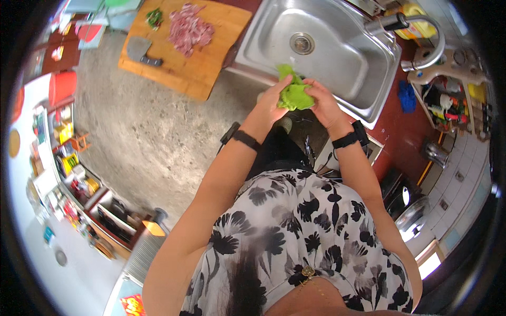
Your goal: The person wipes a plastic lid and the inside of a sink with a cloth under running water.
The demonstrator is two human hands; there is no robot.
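Note:
Both of my hands hold a bright green cloth, bunched up at the near edge of a stainless steel sink. My left hand grips its left side, with the thumb laid over the top. On the right side, my right hand pinches the cloth between thumb and fingers. A loose end of it sticks up past my left thumb, over the sink's rim. The cloth hides some of my fingertips. A round drain strainer sits in the sink's floor beyond my hands.
Left of the sink, a wooden cutting board bears sliced raw meat, chopped greens and a cleaver. A curved faucet rises at the sink's right. Further right stand a rack of bottles and a blue cloth.

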